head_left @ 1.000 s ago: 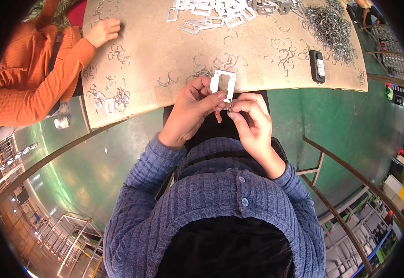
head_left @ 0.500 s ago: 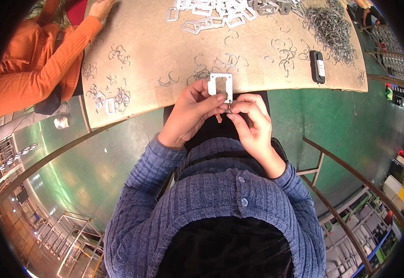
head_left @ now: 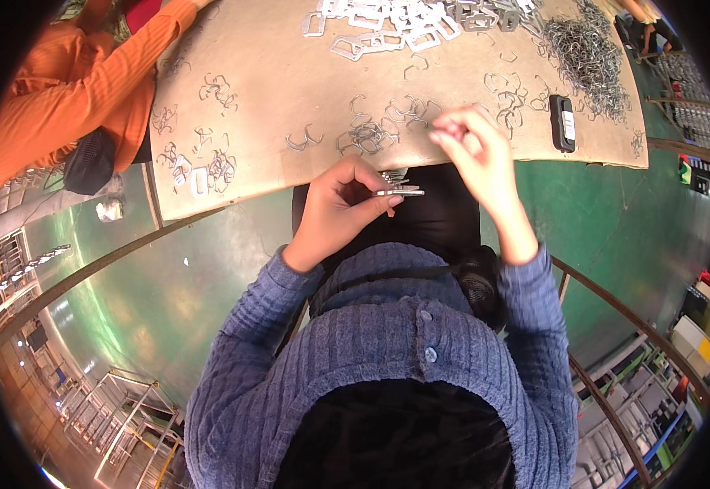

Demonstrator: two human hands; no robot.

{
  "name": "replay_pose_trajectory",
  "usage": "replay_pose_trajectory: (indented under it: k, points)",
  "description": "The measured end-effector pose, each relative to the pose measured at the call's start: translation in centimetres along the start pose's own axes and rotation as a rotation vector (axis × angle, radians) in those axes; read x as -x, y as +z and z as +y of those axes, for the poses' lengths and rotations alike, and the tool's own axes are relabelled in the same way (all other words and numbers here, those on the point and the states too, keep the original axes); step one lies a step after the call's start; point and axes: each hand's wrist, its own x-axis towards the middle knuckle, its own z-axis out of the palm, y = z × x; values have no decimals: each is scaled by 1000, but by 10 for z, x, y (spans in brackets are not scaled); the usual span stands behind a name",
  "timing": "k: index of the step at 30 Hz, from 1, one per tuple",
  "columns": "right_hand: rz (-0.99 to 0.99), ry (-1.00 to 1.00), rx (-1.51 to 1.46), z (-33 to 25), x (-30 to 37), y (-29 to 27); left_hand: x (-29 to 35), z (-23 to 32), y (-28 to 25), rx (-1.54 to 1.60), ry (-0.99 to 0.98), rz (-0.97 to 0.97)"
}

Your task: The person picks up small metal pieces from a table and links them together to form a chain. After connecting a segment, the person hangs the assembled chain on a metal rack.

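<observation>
My left hand [head_left: 340, 210] grips a flat metal plate [head_left: 408, 192] just off the table's near edge, with the thumb below and the fingers behind it. The plate is seen nearly edge-on, so its cut-out is hidden. Thin metal bits stick up behind it, too small to make out. Over the table edge, my right hand [head_left: 479, 151] is raised, somewhat blurred, its fingers half curled and apart from the thumb. Nothing shows between them. Closest to it are bent wire hooks [head_left: 412, 110]; another small pile of wire hooks [head_left: 367, 137] lies beyond my left hand.
Cut-out metal plates [head_left: 408, 28] are heaped at the table's far side. A large tangle of wire hooks [head_left: 587, 61] lies far right, near a black device [head_left: 562, 124]. On the left, a co-worker's orange sleeve [head_left: 86, 98] reaches over the brown tabletop [head_left: 265, 90].
My right hand has left the plate and moved up and right over the table edge. The plate in my left hand has tipped from face-on to nearly edge-on and come lower.
</observation>
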Motion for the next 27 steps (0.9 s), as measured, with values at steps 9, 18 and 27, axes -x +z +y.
replay_pose_trajectory:
  k: [9, 18, 27]
  points:
    - [-188, 93, 287, 81, -53, 44, 0, -3, 2, -9, -19, 25]
    - [-168, 87, 249, 77, -50, 40, -5, -4, 5, -4, 21, 26]
    - [-252, 19, 333, 59, -70, 38, -1, -4, 2, -6, -56, 2]
